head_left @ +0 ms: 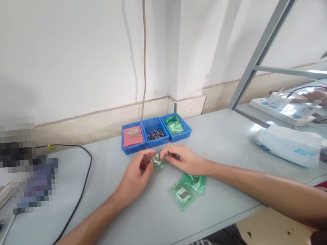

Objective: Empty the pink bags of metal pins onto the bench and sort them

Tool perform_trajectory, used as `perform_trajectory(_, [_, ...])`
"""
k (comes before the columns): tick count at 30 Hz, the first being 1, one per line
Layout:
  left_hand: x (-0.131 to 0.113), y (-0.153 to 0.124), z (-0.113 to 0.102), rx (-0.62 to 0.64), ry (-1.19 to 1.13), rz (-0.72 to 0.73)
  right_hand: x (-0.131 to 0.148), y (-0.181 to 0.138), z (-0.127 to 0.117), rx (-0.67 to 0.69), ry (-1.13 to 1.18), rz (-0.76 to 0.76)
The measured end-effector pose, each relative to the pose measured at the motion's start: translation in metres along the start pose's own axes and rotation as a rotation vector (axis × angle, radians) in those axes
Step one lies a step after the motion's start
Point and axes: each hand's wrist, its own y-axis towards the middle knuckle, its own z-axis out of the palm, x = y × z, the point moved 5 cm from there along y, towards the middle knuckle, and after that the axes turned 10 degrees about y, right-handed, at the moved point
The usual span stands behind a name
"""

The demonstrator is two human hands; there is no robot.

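Note:
Between my two hands is a small clear green plastic bag (159,161) with small white and metal parts inside. My left hand (136,173) pinches its left side, thumb and forefinger together. On the other side, my right hand (183,158) grips the bag's upper right edge with curled fingers. Two more green bags lie on the table just below my right hand: one filled bag (182,195) shows white and metal pieces, and another bag (197,183) partly overlaps it.
Three joined blue trays stand behind my hands: one tray (123,140) with a pink sheet, one (156,142) with metal pins, one (181,137) with green bags. A black cable (84,181) runs at left. A white soft pack (290,144) lies right, near a metal frame (265,42).

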Motion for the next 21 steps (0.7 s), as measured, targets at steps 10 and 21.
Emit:
perform_trajectory(10, [-0.009,-0.003,-0.004,-0.006,-0.008,0.070,0.011,-0.002,-0.004,-0.039,-0.159,-0.243])
perform_trajectory(21, [-0.015,-0.004,-0.010,-0.203,0.149,0.246,0.020,-0.006,-0.003,-0.002,-0.236,-0.412])
